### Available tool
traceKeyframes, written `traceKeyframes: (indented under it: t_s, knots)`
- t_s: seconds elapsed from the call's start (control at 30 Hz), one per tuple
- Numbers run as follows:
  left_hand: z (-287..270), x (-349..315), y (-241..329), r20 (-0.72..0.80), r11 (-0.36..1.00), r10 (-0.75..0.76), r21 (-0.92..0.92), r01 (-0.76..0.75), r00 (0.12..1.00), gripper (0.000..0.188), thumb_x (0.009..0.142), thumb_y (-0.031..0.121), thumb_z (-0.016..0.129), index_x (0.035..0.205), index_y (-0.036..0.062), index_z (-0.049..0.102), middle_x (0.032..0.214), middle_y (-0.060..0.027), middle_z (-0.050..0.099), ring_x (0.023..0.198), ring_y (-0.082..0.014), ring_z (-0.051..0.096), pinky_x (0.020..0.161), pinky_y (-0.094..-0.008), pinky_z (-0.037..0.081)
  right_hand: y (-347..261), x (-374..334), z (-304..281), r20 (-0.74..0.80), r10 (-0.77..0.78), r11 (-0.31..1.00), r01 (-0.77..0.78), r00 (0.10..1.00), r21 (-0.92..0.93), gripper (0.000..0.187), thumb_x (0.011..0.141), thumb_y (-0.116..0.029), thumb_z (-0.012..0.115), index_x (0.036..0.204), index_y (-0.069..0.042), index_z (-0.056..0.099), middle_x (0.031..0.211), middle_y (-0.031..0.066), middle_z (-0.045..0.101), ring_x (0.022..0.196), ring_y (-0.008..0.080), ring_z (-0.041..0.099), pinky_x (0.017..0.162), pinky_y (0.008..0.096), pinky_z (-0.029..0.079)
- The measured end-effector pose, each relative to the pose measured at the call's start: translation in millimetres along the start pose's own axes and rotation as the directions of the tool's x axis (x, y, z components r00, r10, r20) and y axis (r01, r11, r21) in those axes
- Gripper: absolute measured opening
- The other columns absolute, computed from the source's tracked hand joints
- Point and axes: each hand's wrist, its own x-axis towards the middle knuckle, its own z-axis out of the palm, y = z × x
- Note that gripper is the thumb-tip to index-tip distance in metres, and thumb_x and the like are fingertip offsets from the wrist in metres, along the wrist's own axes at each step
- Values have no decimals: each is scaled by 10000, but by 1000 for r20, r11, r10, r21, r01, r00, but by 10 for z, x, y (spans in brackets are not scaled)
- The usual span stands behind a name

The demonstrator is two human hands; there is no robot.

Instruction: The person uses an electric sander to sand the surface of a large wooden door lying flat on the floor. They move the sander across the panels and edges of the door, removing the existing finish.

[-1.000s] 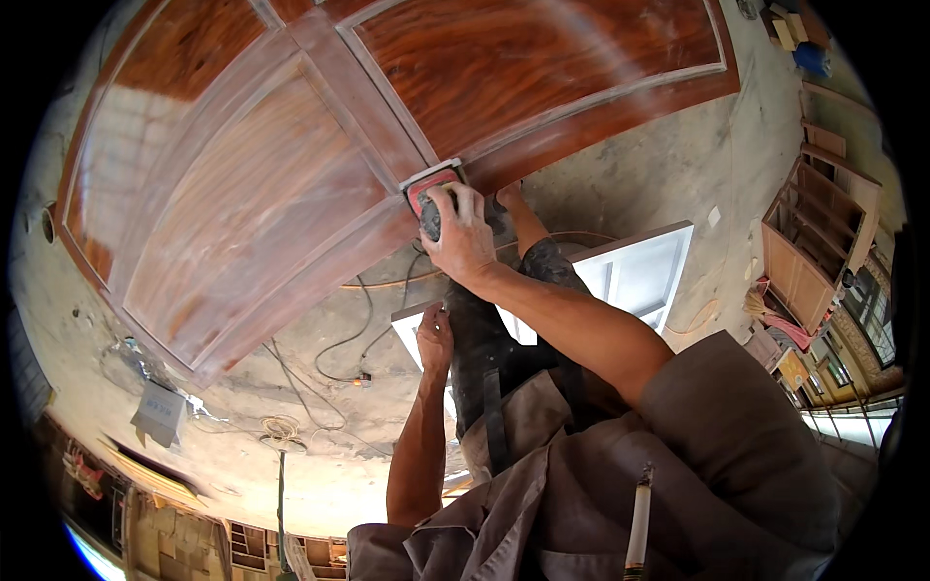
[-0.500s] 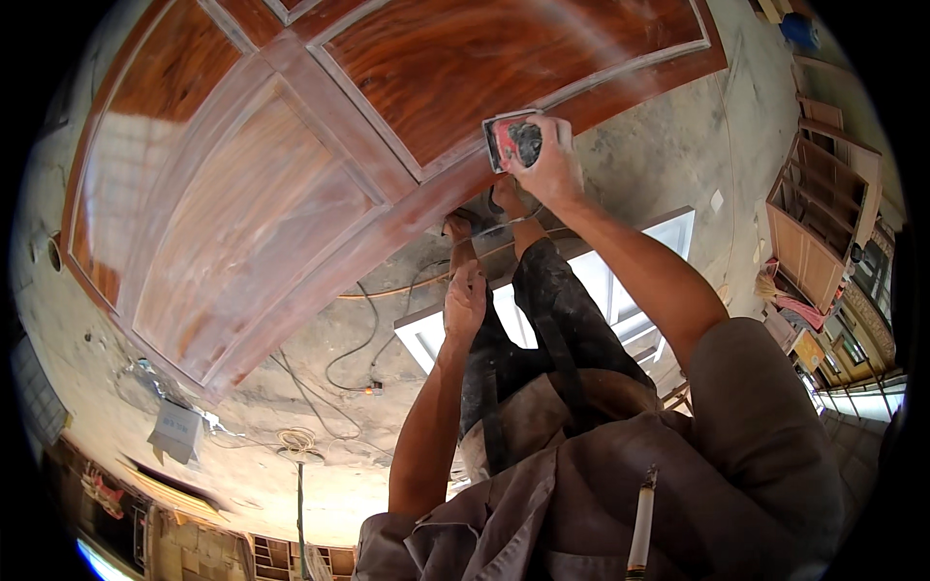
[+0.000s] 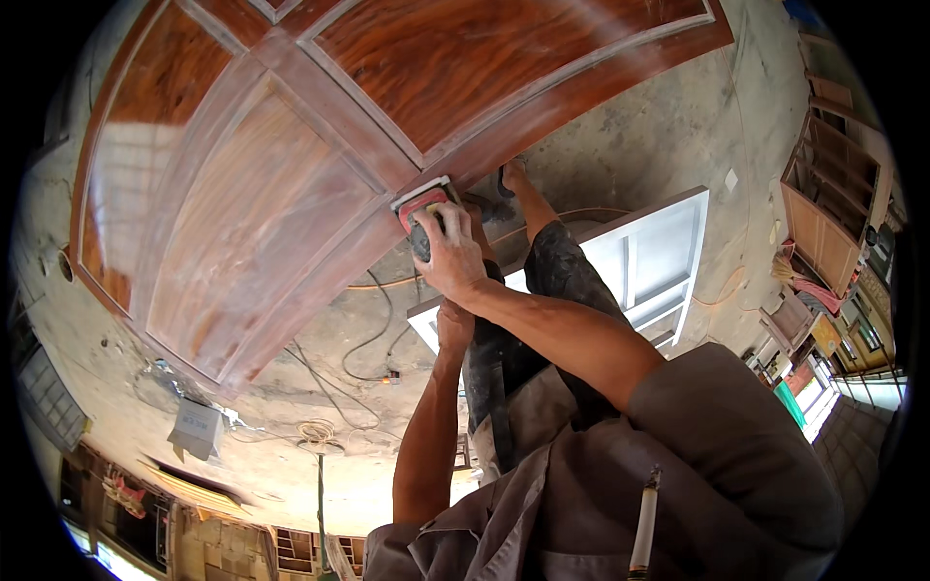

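Note:
My right hand [image 3: 451,254] grips a red and black palm sander [image 3: 418,215] with a squarish pad. The pad rests on the bottom frame rail of a large reddish-brown wooden panel door [image 3: 281,324], near where the upright between two panels meets it. Pale dust covers much of the frame and one panel; the other panels look glossy. Just below the right wrist is my left hand [image 3: 453,324]. Its fingers are hidden behind the right hand, so I cannot tell whether it holds anything.
A white panelled frame [image 3: 649,254] lies on the floor by my legs. Dark cables [image 3: 363,373] and a plug run across the concrete. A grey box [image 3: 198,430] sits at the lower left, wooden cabinets [image 3: 831,194] at the right. A cigarette [image 3: 643,528] shows low in front.
My right hand has moved the sander left and toward me along the bottom rail. My right forearm now crosses in front of my left hand, whose fingers were visible before.

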Motion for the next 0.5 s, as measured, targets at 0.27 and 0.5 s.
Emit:
traceKeyframes:
  t_s: [0.27, 0.5]
  knots:
    - [125, 196, 173, 51, 998, -5, -61, 8, 999, 426, 1020, 255, 582, 1345, -19, 581, 1170, -297, 715, 1106, -472, 676, 939, -515, 531, 257, 347, -470, -45, 63, 997, -64, 997, -33, 751, 729, -127, 882, 1376, -165, 501, 1363, 159, 478, 1301, 451, 488, 1012, 510, 542]
    - [745, 721, 468, 86, 967, 252, -63, -247, 964, 553, 985, 163, 643, 1491, -13, 503, 1378, -268, 632, 1280, -399, 614, 1069, -448, 494, 1340, 1032, -1513, -259, 156, 980, -182, 953, -79, 731, 763, -213, 882, 1366, -166, 470, 1331, 199, 483, 1255, 458, 517, 1000, 550, 514]
